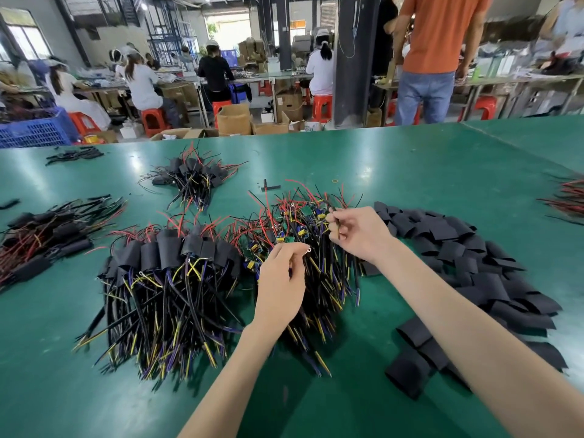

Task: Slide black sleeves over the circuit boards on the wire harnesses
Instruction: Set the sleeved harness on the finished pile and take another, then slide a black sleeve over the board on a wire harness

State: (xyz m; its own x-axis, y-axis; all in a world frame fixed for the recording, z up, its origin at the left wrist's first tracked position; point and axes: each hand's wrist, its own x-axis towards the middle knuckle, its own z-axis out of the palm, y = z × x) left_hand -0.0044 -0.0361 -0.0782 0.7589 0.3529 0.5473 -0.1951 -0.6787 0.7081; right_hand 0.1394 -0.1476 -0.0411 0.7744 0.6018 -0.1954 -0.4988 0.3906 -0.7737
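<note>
The left hand (281, 279) and the right hand (357, 232), held apart, each pinch a wire above the heap of bare wire harnesses (303, 248) at mid-counter. Loose black sleeves (467, 248) lie heaped just to the right, and sleeved harnesses (170, 257) just to the left. The green counter (410, 172) lies open along its near and far edges, and a blue crate (34, 129) past the far left corner holds a dark tangle.
</note>
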